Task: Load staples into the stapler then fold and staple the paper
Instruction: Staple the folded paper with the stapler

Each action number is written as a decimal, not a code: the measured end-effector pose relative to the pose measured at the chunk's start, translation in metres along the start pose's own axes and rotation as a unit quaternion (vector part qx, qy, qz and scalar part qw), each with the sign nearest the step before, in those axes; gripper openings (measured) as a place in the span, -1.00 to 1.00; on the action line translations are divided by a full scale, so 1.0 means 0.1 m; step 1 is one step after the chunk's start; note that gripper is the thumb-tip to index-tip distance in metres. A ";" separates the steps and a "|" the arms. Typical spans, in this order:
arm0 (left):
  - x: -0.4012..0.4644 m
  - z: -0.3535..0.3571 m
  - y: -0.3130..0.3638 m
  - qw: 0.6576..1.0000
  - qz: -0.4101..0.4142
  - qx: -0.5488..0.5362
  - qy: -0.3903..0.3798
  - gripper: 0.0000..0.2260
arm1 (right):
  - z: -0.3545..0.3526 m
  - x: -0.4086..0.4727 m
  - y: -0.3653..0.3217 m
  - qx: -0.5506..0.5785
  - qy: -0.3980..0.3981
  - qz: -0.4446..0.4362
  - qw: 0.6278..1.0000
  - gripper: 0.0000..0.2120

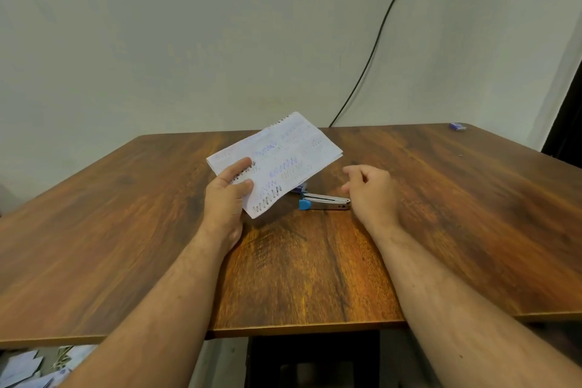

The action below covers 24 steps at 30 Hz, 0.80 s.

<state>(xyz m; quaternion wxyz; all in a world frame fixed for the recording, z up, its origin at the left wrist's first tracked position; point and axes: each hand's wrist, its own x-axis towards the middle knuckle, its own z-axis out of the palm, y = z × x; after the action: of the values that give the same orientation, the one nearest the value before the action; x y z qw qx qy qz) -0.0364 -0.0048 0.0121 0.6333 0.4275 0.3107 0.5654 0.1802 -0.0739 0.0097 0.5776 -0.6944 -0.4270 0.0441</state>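
Above the brown wooden table (315,261), my left hand (225,198) pinched the folded, scribbled white paper (277,161); my right hand (371,190) hovered loosely curled, holding nothing, just beside the blue-and-silver metal stapler (324,201).

A broad wooden table (315,277) with a dark, reddish-brown grain pattern and a rounded far right corner stands against a pale wall. Near its middle lies a small stapler (324,201) with a shiny metal body and a blue plastic end, resting flat with the blue end to the left. Just beyond it, a small blue object (298,188) rests on the wood, mostly hidden, so what it is cannot be told. Well apart, at the far right corner, sits a small blue box (458,126). A tiny dark speck (460,155) lies on the right part of the tabletop
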 end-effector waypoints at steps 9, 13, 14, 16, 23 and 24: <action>-0.02 0.03 0.01 1.000 -0.004 0.023 -0.009 -0.54 | 0.06 -0.07 -0.06 -0.239 -0.179 -0.135 0.945 -0.63; -0.01 0.03 0.00 1.000 -0.008 0.022 -0.019 -0.48 | 0.10 -0.04 -0.05 -0.275 -0.221 -0.109 0.929 -0.71; -0.01 0.03 0.00 1.000 -0.007 0.023 -0.020 -0.48 | 0.11 -0.04 -0.04 -0.262 -0.223 -0.102 0.933 -0.73; -0.02 0.04 0.00 1.000 -0.002 0.020 -0.018 -0.49 | 0.10 -0.07 -0.03 -0.196 -0.218 -0.094 0.951 -0.77; -0.03 0.06 0.02 1.000 -0.012 -0.015 -0.024 -0.46 | 0.07 -0.17 -0.16 0.009 -0.195 -0.054 0.979 -0.72; -0.03 0.05 0.02 0.999 -0.012 -0.016 -0.027 -0.43 | 0.09 -0.18 -0.20 0.042 -0.201 -0.034 0.978 -0.70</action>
<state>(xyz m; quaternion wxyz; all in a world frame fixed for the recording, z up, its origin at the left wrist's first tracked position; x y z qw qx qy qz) -0.0330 -0.0087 0.0158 0.6546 0.4287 0.2898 0.5511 0.1531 -0.0786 0.0158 0.5096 -0.6318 -0.5553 0.1808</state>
